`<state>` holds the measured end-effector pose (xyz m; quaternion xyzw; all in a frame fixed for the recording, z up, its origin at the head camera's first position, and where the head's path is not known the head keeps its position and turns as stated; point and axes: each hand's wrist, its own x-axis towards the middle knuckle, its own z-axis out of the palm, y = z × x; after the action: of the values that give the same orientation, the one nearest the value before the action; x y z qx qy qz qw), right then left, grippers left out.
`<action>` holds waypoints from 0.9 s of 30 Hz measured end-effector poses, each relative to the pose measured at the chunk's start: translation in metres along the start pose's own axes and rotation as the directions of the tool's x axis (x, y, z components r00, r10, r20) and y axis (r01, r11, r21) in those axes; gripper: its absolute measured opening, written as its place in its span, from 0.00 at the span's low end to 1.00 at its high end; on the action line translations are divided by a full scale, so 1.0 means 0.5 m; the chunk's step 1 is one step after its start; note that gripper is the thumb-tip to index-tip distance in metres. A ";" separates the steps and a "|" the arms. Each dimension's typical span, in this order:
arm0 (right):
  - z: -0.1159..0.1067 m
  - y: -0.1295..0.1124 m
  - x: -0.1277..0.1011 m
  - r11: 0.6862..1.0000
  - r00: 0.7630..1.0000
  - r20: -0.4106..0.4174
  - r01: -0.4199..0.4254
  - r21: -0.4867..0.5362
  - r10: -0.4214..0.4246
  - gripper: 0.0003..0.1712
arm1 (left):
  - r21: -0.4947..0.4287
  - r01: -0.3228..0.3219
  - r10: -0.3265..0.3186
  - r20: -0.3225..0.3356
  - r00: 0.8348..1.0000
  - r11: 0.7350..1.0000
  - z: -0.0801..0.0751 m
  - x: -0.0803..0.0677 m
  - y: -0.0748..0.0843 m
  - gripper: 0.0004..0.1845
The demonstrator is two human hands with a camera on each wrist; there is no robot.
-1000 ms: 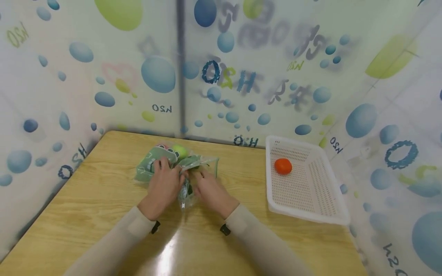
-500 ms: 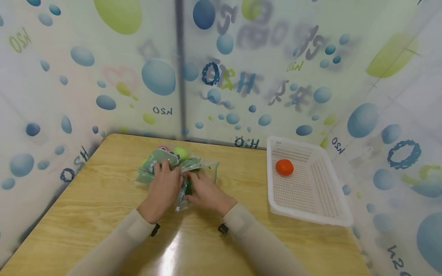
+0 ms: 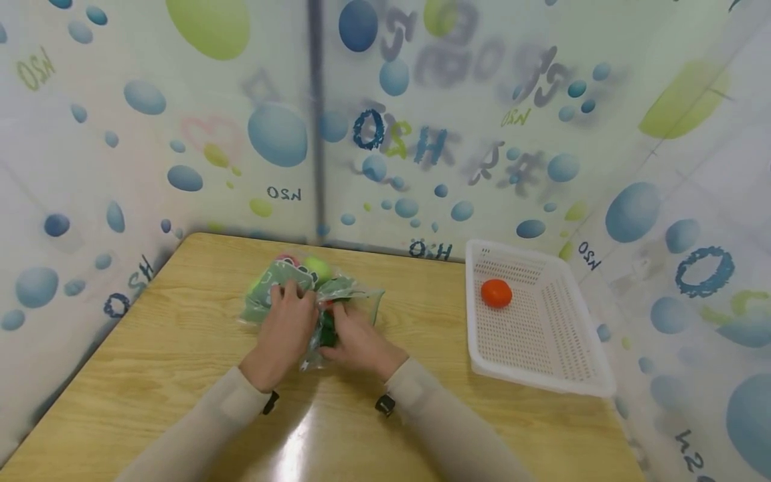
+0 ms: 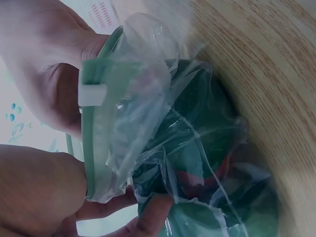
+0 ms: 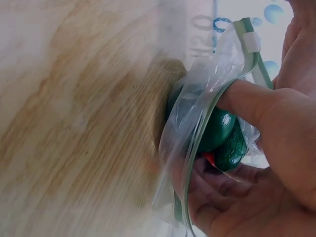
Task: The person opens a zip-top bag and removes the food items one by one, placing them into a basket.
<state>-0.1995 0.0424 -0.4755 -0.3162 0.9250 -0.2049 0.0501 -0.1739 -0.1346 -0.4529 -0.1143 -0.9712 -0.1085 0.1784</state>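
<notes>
Head view first: both hands meet on a clear zip bag [image 3: 337, 304] lying on the wooden table [image 3: 181, 375], toward the table's far edge and a little left of its middle. The bag's long axis runs from the near side toward the far edge, its mouth turned toward the person. The left hand [image 3: 286, 328] lies over the bag's left part with fingers curled onto the plastic, and the right hand [image 3: 358, 338] is tucked in at the mouth, gripping something dark green [image 3: 327, 333]. A green printed pouch [image 3: 271, 288] and a lime-green ball [image 3: 317, 268] lie just beyond the hands. A white basket [image 3: 542, 375] stands along the right edge, well apart, with an orange-red fruit [image 3: 496, 292] in its far part.

Left wrist view: the bag's green zip strip [image 4: 91, 148] and its white slider [image 4: 92, 94] show close up, pinched between thumb and fingers, details the head view does not resolve. Dark green pieces with a bit of red [image 4: 197, 175] lie inside the crumpled plastic.

Right wrist view: the right hand's thumb [image 5: 252, 106] pushes through the open mouth, and the fingers [image 5: 217, 197] cup a glossy dark green piece [image 5: 219, 131] from below; the head view hides this grip.
</notes>
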 end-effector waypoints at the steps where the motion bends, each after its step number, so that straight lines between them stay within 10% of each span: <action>1: 0.000 -0.002 0.000 1.000 1.000 0.004 -0.006 0.013 0.006 0.51 | 0.005 -0.008 0.008 -0.002 1.000 1.000 0.000 0.000 0.001 0.08; 16: 0.000 0.002 -0.004 0.978 0.997 -0.046 -0.047 0.204 0.057 0.35 | 0.015 -0.074 0.074 -0.003 0.997 0.997 -0.006 0.000 -0.003 0.06; 18: -0.002 0.004 -0.002 0.974 0.996 -0.069 -0.044 0.221 0.060 0.29 | -0.039 -0.082 0.080 -0.041 0.996 0.996 0.031 0.006 -0.025 0.10; 23: -0.008 0.001 0.002 0.975 0.993 -0.100 -0.039 0.220 0.063 0.20 | -0.186 -0.045 0.033 -0.066 0.997 0.981 0.043 0.010 -0.038 0.10; 27: -0.014 -0.002 -0.001 0.981 0.992 -0.102 -0.055 0.185 0.074 0.20 | -0.191 0.059 -0.059 0.002 0.998 0.980 -0.010 -0.001 -0.014 0.10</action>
<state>-0.1998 0.0444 -0.4687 -0.2685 0.9135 -0.3038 0.0352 -0.1737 -0.1425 -0.4495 -0.1019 -0.9590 -0.2067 0.1650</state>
